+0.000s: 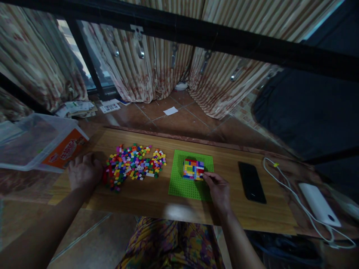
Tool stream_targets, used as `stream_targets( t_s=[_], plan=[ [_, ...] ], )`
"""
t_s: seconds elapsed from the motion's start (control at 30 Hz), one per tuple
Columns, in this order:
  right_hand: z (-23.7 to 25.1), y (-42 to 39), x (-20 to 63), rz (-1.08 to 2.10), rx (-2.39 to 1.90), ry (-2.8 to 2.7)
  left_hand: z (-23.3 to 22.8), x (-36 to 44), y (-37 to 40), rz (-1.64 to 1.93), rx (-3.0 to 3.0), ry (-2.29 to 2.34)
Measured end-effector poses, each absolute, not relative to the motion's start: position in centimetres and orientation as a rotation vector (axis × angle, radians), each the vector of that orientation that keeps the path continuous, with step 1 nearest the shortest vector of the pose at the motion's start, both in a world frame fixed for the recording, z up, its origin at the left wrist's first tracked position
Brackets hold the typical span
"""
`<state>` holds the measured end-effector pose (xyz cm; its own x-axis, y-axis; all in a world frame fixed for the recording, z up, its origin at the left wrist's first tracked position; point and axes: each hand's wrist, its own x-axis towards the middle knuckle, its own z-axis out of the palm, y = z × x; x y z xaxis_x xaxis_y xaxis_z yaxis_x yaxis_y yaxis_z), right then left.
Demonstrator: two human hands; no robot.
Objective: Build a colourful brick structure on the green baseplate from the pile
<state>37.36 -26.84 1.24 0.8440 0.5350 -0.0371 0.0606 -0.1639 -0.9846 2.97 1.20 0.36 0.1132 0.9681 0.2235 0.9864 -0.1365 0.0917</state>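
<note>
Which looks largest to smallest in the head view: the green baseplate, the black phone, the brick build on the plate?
1. green baseplate
2. black phone
3. brick build

All lie on one board at similar distance, so the ranking holds.

Single head-worn view, looking forward and down, close over the wooden board (157, 194), floor beyond

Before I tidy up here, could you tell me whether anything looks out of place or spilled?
The small bricks lie in a loose heap on the wooden board, beside the left hand, not in the plastic box. Papers are scattered on the floor.
</note>
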Motion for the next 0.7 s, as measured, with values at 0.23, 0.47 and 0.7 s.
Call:
stream_targets(
  t_s=[0.23,0.47,0.7],
  plan=[
    [1.8,-26.8,37.8,0.507,-1.684,-0.461,0.3,3.1,1.1,-0.355,-2.286,-2.030],
    [1.9,-26.5,38.6,0.644,-1.651,-0.355,0.4,3.1,1.1,-0.378,-2.308,-2.031],
    [2.0,-26.4,38.9,0.713,-1.634,-0.305,0.6,3.2,0.9,-0.388,-2.288,-2.052]
  ],
)
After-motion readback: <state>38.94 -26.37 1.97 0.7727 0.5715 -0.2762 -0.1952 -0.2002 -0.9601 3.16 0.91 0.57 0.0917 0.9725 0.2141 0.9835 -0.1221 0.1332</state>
